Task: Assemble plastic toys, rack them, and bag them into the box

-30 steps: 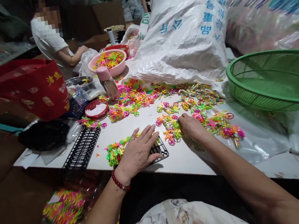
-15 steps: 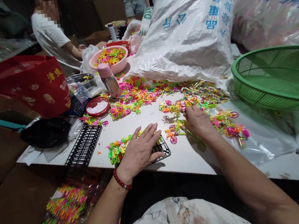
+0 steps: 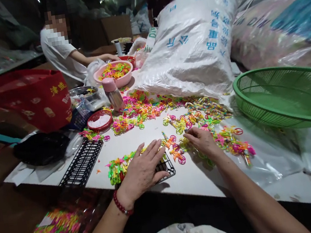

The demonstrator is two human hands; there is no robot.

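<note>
My left hand (image 3: 141,166), a red bead bracelet at its wrist, lies flat with fingers stretched over a row of bright plastic toys (image 3: 116,172). The toys stand in a black grid rack (image 3: 168,167), whose right end shows beyond my fingers. My right hand (image 3: 203,140) is just right of the rack, thumb and fingers pinched together. A small dark bit shows at its fingertips, too small to name. Small colourful toys with ring-shaped wheels (image 3: 178,153) lie between my hands, and more (image 3: 234,142) lie to the right.
Another black rack (image 3: 81,163) lies at left beside a red basket (image 3: 100,121). Behind stand a pink-capped flask (image 3: 113,94), a pink basin (image 3: 123,80) of parts and a big white sack (image 3: 182,58). A green sieve (image 3: 282,94) is at right. A person in white sits beyond.
My right hand has drawn back from the toy pile, towards the rack. A few toys now lie nearer the rack's right end. My left hand stays over the rack; the view has tilted up.
</note>
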